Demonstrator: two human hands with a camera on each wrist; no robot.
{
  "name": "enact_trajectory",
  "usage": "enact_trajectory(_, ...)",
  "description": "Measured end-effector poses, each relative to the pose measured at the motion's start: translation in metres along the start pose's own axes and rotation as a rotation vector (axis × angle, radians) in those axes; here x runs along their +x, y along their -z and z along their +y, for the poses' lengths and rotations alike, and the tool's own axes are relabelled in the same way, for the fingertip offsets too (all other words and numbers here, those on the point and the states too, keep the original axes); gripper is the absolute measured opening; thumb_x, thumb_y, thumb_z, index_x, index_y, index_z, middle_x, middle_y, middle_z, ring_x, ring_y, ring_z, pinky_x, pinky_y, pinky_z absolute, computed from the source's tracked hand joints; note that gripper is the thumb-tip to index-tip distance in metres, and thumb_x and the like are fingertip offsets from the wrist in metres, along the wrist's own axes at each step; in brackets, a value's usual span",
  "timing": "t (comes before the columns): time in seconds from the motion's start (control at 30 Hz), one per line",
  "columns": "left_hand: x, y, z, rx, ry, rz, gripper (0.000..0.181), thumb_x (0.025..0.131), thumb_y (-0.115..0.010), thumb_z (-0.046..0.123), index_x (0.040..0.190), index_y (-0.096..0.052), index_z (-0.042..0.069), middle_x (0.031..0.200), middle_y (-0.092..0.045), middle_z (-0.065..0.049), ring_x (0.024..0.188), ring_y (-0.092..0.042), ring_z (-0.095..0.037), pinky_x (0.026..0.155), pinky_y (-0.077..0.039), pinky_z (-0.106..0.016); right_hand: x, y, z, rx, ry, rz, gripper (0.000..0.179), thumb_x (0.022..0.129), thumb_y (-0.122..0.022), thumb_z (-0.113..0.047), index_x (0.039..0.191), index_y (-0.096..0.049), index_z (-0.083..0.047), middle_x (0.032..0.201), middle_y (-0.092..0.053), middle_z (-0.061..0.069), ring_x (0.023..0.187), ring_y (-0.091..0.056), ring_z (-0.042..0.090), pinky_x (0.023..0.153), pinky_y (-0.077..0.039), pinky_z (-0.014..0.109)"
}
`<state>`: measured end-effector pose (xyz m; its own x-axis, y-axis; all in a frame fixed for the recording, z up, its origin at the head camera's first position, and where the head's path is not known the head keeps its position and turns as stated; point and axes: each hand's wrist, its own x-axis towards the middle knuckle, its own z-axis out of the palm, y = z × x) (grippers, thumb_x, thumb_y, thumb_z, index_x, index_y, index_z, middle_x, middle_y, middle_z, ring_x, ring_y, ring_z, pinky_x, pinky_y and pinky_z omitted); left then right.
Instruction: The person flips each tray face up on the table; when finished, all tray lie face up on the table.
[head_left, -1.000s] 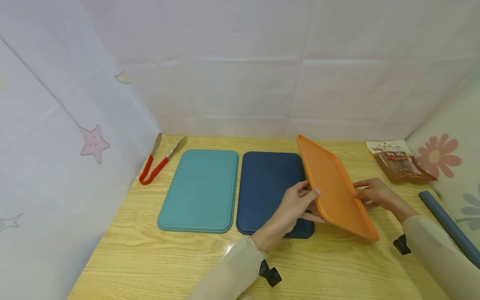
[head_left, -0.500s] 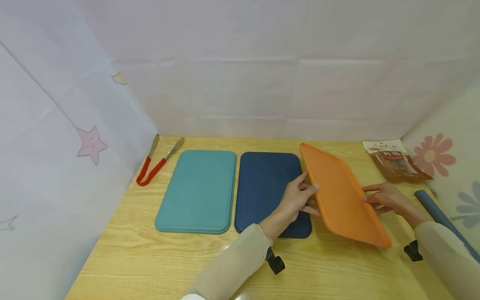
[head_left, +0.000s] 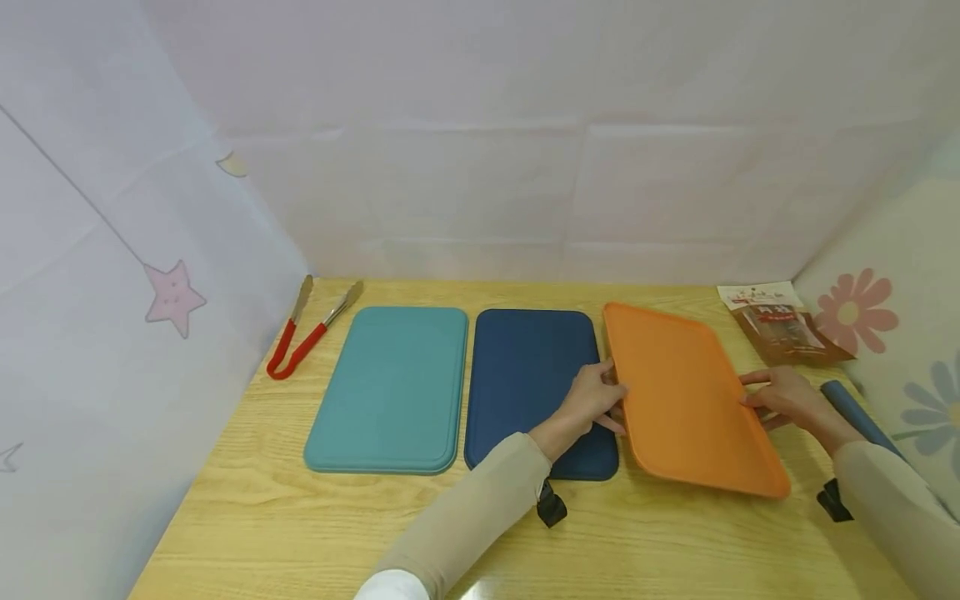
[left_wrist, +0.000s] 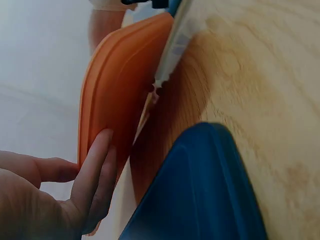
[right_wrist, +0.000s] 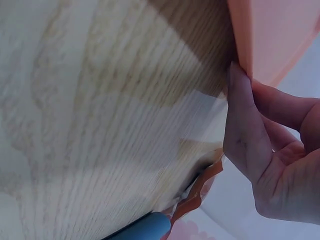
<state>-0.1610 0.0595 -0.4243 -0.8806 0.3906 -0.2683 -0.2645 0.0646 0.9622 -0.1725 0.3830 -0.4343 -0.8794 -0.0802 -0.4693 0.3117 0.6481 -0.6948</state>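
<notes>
An orange tray (head_left: 690, 400) is held above the right part of the wooden table, tilted, its inner face up. My left hand (head_left: 585, 398) pinches its left long edge; in the left wrist view the fingers (left_wrist: 95, 172) lie against the tray's underside and the thumb is at the rim. At the right long edge, my right hand (head_left: 787, 398) pinches the rim, thumb and finger meeting there in the right wrist view. A navy blue tray (head_left: 528, 375) lies flat on the table, partly behind my left hand. Left of it lies a teal tray (head_left: 390, 387).
Red-handled tongs (head_left: 296, 346) lie spread at the back left. A brown food packet (head_left: 783, 329) sits in the back right corner. A blue-grey tube (head_left: 855, 417) lies along the right side, partly covered by my right arm. Cloth walls stand behind and at both sides.
The orange tray has tipped from steep to flatter, its right edge going down and rightward. Both hands keep their grip; my right hand has moved right with the tray.
</notes>
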Motion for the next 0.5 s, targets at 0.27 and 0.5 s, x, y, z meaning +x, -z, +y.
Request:
enact_trajectory(0.27, 0.021, -0.008, -0.001, 0.156, 0.038, 0.029, 0.037, 0.094, -0.054, -0.006, 0.130, -0.057, 0.000, 0.074, -0.065, -0.018, 0.067, -0.067, -0.042, 0.063, -0.057, -0.049, 0.008, 0.015, -0.001, -0.063, -0.025, 0.011, 0.062, 0.090, -0.059, -0.003, 0.136, -0.029, 0.025, 0.080, -0.070, 0.011, 0.071, -0.068, 0.024, 0.062, -0.058, 0.041)
enact_trajectory(0.5, 0.038, -0.018, -0.007, 0.455, 0.021, 0.070, 0.034, 0.091, -0.056, -0.006, 0.123, -0.061, 0.002, 0.089, -0.064, -0.012, 0.072, -0.065, -0.025, 0.061, -0.056, -0.032, 0.013, 0.019, -0.002, -0.179, 0.012, 0.058, 0.059, 0.086, -0.059, -0.003, 0.131, -0.035, 0.028, 0.085, -0.069, 0.021, 0.069, -0.069, 0.027, 0.059, -0.058, 0.042)
